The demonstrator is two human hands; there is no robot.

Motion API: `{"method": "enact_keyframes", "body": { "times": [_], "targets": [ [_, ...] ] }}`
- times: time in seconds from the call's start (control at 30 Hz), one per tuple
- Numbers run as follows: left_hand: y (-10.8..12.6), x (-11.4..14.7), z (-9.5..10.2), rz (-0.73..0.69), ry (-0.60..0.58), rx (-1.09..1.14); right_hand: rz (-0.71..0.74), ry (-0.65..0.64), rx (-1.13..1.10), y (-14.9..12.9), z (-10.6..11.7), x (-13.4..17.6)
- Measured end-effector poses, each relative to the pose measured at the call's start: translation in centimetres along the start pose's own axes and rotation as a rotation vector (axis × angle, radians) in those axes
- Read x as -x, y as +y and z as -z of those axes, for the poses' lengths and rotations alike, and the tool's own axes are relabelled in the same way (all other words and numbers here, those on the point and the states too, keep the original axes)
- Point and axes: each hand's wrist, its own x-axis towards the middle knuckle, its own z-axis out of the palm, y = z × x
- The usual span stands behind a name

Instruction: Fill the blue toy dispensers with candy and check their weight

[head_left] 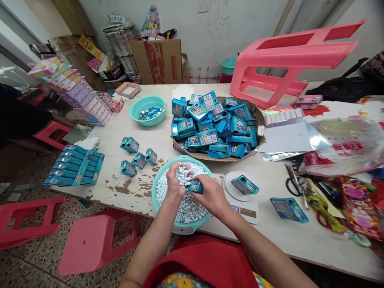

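Over a turquoise basin (155,192) of small white candies (189,212), my left hand (175,180) is cupped around a heap of the candies. My right hand (211,194) grips a small blue tin (195,186), held close beside the left palm. Just right of the basin, another blue tin (245,185) lies on the round plate of a white digital scale (253,214). Farther right one more tin (289,209) rests on the table. Several tins (139,160) stand in a group left of the basin.
Behind the basin a cardboard tray (216,157) is piled with blue tins. A smaller turquoise bowl (148,105) holds small round pieces. Stacked display boxes (76,166) sit at the left edge, scissors (292,182) at right, and an upturned pink stool (270,60) at the back.
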Motion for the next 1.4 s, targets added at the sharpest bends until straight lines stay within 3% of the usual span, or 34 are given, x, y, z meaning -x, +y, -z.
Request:
{"method": "enact_keyframes", "body": {
  "times": [0.27, 0.87, 1.13, 1.4],
  "targets": [
    [-0.2, -0.4, -0.1, -0.203, 0.007, -0.031, 0.030, 0.080, 0.023, 0.4, -0.1, -0.4],
    [0.3, 0.1, -1.8, -0.366, 0.030, -0.159, 0.046, 0.133, -0.154, -0.3, 0.1, -1.1],
    [0.8, 0.2, -2.2, -0.370, 0.006, -0.196, 0.014, 0.181, -0.222, -0.3, 0.2, -1.4],
    [1.1, 1.0, -2.5, -0.337, -0.098, -0.257, -0.007, 0.202, -0.354, -0.1, 0.0, -1.7]
  ]
}}
